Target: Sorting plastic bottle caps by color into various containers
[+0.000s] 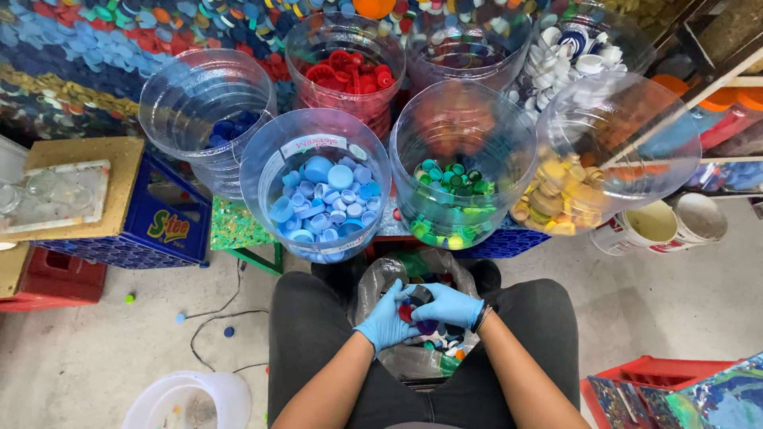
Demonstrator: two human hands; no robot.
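Both hands wear blue gloves and meet over an open plastic bag (380,280) of mixed bottle caps between my knees. My left hand (384,319) cups several caps, a red one (405,312) showing at the fingertips. My right hand (447,304) lies against it, fingers closed over dark caps (420,295). In front stand clear plastic tubs sorted by colour: light blue caps (326,202), green caps (450,199), yellow caps (556,199), red caps (347,73), dark blue caps (230,127), white caps (576,49).
A blue crate (163,226) with a board on top stands at the left, a red crate (48,282) beside it. A white bucket (191,397) sits lower left, white pots (660,226) at the right, a red crate (652,377) lower right. A black cable (211,322) and loose caps lie on the floor.
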